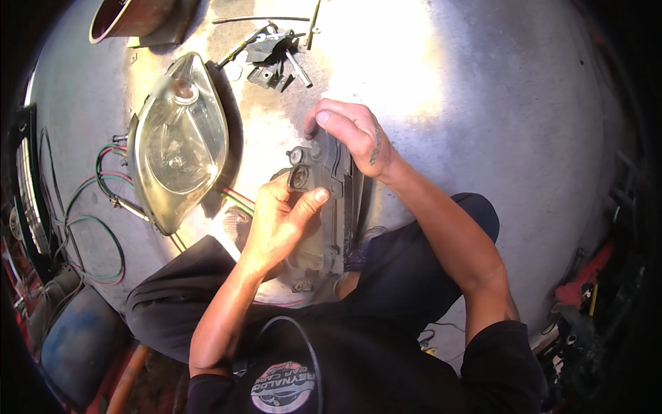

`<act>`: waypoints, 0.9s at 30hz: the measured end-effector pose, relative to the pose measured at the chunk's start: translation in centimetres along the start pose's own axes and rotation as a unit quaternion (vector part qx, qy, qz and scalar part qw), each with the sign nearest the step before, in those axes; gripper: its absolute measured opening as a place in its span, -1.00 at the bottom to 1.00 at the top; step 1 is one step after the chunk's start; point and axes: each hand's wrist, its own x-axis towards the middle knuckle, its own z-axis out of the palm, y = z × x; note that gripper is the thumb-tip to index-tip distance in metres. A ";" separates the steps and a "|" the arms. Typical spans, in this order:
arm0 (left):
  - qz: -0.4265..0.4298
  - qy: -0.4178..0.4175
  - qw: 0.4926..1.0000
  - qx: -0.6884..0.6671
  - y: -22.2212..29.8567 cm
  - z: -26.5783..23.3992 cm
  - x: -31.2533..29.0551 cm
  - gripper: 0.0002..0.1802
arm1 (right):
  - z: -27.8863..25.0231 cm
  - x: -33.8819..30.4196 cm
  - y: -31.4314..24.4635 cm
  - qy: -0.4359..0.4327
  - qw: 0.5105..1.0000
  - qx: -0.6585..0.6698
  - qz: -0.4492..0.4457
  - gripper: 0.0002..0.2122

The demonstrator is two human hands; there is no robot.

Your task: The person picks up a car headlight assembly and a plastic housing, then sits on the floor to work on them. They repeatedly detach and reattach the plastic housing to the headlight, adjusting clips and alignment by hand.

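Observation:
A dark grey headlight housing (324, 221) stands between my bent legs, its ribbed, dusty back side in view. My left hand (284, 217) grips its left side, thumb laid across the back beside a round socket. Over the far end curls my right hand (352, 131), its fingers bent around the top edge near a small round adjuster knob (296, 155). What lies beneath those right fingertips is hidden. To the left, a clear headlight (183, 145) with a yellowed lens rests on the floor, lens up.
Black brackets and metal rods (272, 55) lie on the sunlit concrete floor (483, 131) ahead. A round container (127, 17) stands at far left. Red and green hoses (103, 238) loop beside the headlight. Several tools and a red object (579, 279) crowd the right edge.

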 end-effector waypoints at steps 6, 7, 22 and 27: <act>0.097 0.018 0.991 0.095 -0.9 2.7 -0.7 -0.68 | -1.9 -1.2 0.7 -0.029 0.999 0.027 0.000 -0.57; 0.087 0.009 0.991 0.097 -0.4 2.7 -0.7 -0.69 | -2.1 -1.3 0.8 -0.028 0.999 0.026 -0.003 -0.57; -0.036 0.019 0.997 -0.062 -0.6 -0.1 0.1 -0.85 | 0.4 -0.3 0.7 0.071 0.997 -0.012 0.026 -0.53; -0.059 0.004 0.997 -0.057 -0.1 -1.0 0.9 -0.83 | 1.3 0.1 0.6 0.093 0.995 -0.043 0.014 -0.54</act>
